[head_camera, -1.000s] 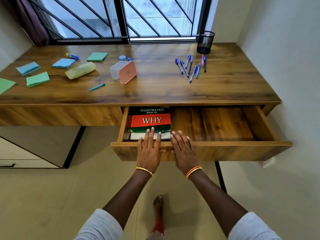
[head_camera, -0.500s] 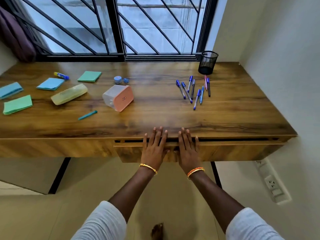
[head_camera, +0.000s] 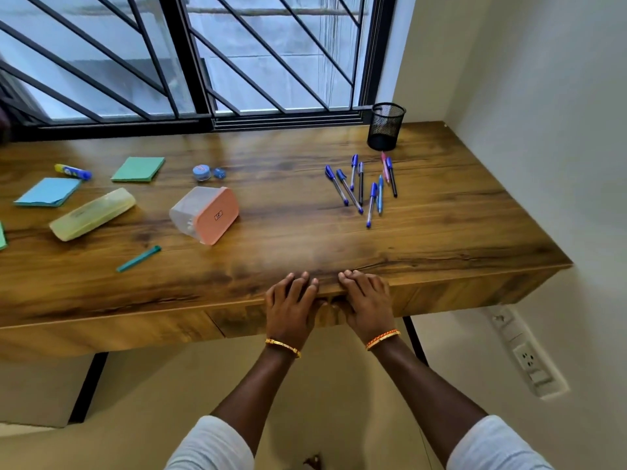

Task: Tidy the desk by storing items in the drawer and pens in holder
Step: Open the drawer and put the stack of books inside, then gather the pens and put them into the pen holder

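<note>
I am resting my left hand [head_camera: 291,301] and right hand [head_camera: 364,300], flat and gripping nothing, on the wooden drawer front [head_camera: 237,320]; scattered blue pens [head_camera: 361,186] are lying upper right, long axes pointing away, nearer my right hand.

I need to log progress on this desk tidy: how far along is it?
Early stage. Done: nothing visibly stored; the mesh pen holder looks empty. In hand: left hand and right hand press flat on the shut drawer front. Left: the pens lie loose; the sticky-note pads, yellow pencil case, pink-lidded box and glue stick remain on the desk.
</note>
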